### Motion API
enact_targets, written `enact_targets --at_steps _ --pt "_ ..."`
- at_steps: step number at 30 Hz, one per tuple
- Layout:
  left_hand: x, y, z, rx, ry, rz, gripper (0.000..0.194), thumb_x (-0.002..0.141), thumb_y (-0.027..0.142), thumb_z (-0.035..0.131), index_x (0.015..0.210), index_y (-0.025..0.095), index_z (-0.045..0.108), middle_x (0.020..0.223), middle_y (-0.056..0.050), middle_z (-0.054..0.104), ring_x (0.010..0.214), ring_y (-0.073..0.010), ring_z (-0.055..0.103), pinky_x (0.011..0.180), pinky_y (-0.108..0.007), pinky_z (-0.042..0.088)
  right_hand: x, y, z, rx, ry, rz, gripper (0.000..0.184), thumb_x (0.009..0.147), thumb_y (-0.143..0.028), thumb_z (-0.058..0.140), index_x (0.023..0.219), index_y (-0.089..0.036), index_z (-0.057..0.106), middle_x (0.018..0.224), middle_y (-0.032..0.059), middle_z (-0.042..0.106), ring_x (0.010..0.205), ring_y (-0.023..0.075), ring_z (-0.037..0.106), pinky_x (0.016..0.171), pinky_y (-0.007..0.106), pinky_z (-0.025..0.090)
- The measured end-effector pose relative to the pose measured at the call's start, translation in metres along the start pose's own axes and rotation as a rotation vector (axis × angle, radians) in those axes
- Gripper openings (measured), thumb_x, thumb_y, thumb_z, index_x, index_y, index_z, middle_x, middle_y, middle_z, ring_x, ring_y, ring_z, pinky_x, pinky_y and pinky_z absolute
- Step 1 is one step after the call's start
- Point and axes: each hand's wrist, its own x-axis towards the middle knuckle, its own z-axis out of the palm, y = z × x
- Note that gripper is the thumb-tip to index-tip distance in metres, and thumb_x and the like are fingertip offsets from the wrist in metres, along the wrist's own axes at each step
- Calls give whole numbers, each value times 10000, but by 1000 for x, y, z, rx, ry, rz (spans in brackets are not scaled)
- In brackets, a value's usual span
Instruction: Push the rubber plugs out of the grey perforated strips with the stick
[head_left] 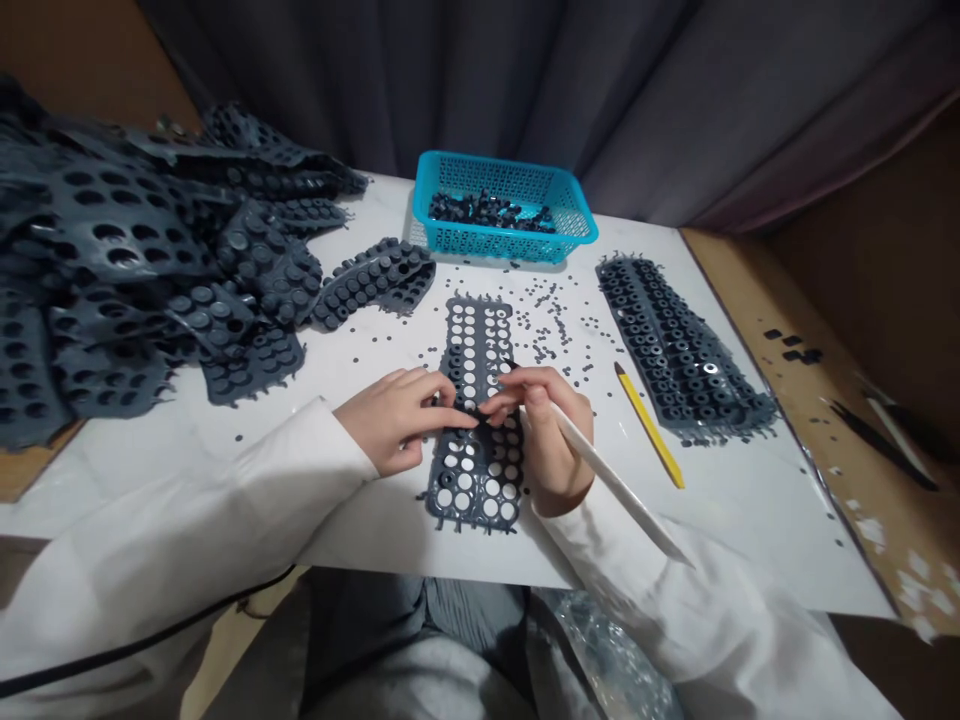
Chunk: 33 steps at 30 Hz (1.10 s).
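A dark grey rubber sheet [491,485] with rows of round holes lies lengthwise in front of me. Some holes show the white table, while a few hold dark rings. My left hand [401,415] rests at its left edge, index finger stretched onto the middle and the other fingers bent, holding it down. From the right, my right hand [555,430] is closed around a slim white stick-like tool [611,475] that slants back over the wrist. Its thumb and index finger come close to the left fingertip. Any small piece between the fingertips is hidden.
A blue basket [502,250] of small black parts stands at the back. Moulded rubber sheets [135,260] pile up at left; another sheet [682,350] lies at right beside a yellow cutter-like tool [649,425]. Tiny dark discs [551,320] scatter the white table [360,540].
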Motion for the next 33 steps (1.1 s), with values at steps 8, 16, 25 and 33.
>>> enact_targets --at_steps 8,16,25,33 --pt "13 4 10 -252 40 15 163 813 254 550 885 215 691 941 -71 665 915 -200 564 829 -342 438 9 0 -2 64 123 -46 297 912 -409 376 977 -228 602 661 4 639 569 140 591 580 298 476" --pt "35 -5 6 -1165 370 -1048 387 802 469 517 772 104 642 536 -37 599 464 -144 571 425 -220 426 31 3 -27 -1 315 -83 379 899 -446 394 1171 -263 583 882 45 629 846 181 593 794 383 485" --pt "35 -4 3 -1239 329 -1005 427 774 502 562 866 93 643 590 -41 614 453 -114 551 386 -189 415 5 -3 4 -13 0 96 206 779 -290 635 964 -235 707 862 46 695 733 158 647 696 320 534" --pt "34 -3 2 -1246 336 -1007 466 748 531 587 892 92 649 626 -39 621 449 -107 542 387 -199 426 5 -3 5 -290 -23 -163 66 762 -201 605 780 -218 666 923 71 674 908 213 611 836 401 467"
